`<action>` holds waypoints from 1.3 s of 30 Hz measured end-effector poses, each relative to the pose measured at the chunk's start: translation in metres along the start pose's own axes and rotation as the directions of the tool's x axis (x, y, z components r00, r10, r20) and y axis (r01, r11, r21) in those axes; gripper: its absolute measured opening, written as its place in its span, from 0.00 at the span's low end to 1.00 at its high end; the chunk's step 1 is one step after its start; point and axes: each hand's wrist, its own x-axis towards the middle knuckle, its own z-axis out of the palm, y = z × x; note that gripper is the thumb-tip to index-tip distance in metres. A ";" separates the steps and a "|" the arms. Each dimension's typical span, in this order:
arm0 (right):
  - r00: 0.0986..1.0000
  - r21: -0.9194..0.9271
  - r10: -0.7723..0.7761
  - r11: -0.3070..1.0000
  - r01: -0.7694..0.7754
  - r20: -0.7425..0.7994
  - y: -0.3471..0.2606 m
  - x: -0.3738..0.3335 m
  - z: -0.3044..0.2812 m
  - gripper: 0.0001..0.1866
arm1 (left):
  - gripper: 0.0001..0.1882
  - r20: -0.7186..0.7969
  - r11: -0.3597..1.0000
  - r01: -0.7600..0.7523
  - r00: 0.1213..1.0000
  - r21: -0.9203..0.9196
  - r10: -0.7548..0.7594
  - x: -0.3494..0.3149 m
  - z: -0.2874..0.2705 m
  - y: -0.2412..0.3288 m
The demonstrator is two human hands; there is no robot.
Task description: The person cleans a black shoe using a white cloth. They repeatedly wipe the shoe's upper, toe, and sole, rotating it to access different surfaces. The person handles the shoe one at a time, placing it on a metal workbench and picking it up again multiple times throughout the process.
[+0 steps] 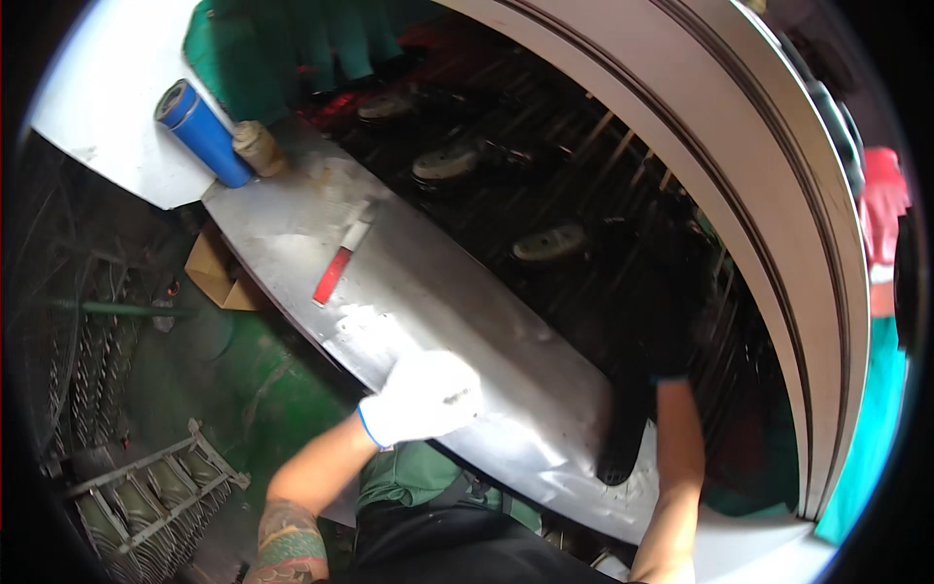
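My left hand (423,397), in a white glove with a blue cuff, is over the near edge of the metal ledge (438,282). Its fingers look curled in; glare hides whatever they may hold. At the right, my right hand (676,341) reaches past the ledge into deep shadow; only its blue cuff edge and bare forearm show clearly. Beside that wrist, a black sole-shaped piece (623,443) rests against the ledge; I cannot tell whether the hand touches it. Several pale shoe-sole shapes (550,243) lie on dark rods beyond. A red-handled tool (334,277) with a pale end lies on the ledge.
A blue cylinder (204,131) and a yellowish bottle (258,148) stand at the ledge's far left end. The machine's curved pale hood (778,195) arches over the right. Green strips (331,39) hang behind. A cardboard box (219,273) and a metal rack (156,496) are lower left.
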 end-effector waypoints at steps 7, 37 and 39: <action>0.949 0.168 -0.027 0.985 -0.028 0.315 -0.061 -0.235 -0.025 0.30 | 0.41 0.056 0.979 0.190 0.979 0.079 -0.195 0.151 -0.012 -0.028; 0.993 0.473 -0.044 0.881 -0.014 0.111 -0.055 -0.112 0.045 0.17 | 0.35 0.095 -0.382 0.009 0.974 -0.924 -0.207 -0.128 -0.007 0.067; 0.987 0.369 -0.146 0.923 0.110 0.073 -0.068 -0.106 0.054 0.16 | 0.35 0.069 -0.349 -0.014 0.972 -0.937 -0.223 -0.131 -0.009 0.069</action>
